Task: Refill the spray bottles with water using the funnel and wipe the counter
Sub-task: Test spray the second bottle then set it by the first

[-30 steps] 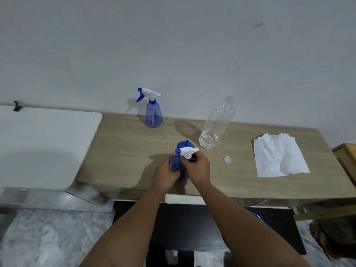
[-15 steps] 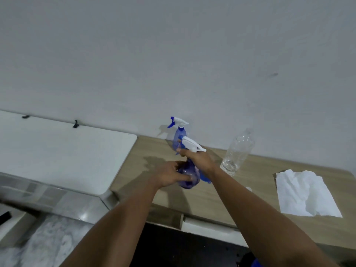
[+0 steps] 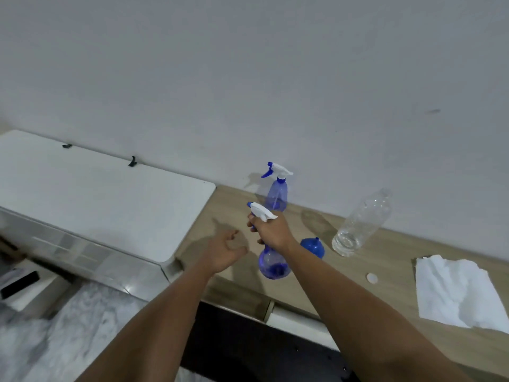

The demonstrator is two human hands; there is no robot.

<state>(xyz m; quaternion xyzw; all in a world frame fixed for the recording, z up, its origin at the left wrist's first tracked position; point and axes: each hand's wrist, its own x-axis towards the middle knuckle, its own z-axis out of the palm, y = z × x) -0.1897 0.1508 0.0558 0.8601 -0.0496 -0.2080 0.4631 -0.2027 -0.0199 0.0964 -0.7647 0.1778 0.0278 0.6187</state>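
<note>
While the right hand grips the neck of the near spray bottle under its white trigger head, the left hand hangs just beside it over the bench, its fingers loosely curled and holding nothing. I judge the step in hand to be placing this capped bottle with the far spray bottle, which stands upright near the wall. To do it well, the person should keep the bottle upright, lower it until the round base sits flat on the wood, and release only then. Leaving a little gap from the far bottle avoids knocking it over. Further right, the blue funnel lies on the bench just behind the right wrist, so the forearm should pass above it. Next come the almost empty clear water bottle, its small white cap, and the white paper towel, which waits for the wiping.
</note>
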